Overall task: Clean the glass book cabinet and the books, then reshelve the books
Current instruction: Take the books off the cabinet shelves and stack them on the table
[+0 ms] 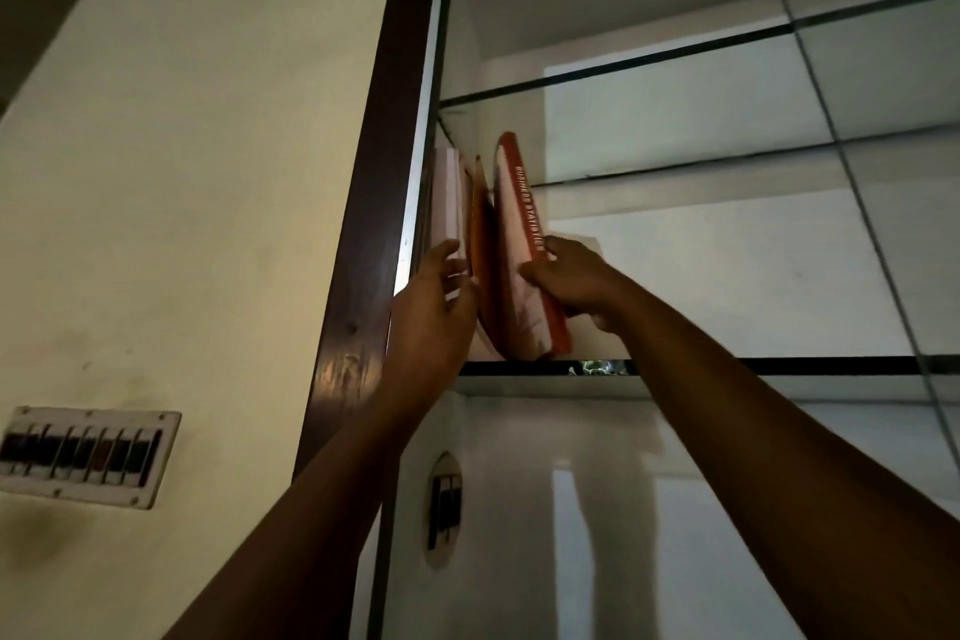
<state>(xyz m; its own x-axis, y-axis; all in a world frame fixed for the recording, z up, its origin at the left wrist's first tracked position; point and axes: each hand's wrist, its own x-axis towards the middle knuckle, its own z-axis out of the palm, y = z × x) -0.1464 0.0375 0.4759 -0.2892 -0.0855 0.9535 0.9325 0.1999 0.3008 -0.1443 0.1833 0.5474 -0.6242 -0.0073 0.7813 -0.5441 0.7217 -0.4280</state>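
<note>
1 red book, title illegible

A glass shelf with a dark front edge runs across the cabinet, and three books stand on it at its far left end. A pale book stands upright against the cabinet's side with a thin orange book just beside it. To their right a red-spined book leans, its top tilted left toward the orange one and its lower end at the shelf's front edge.
</note>
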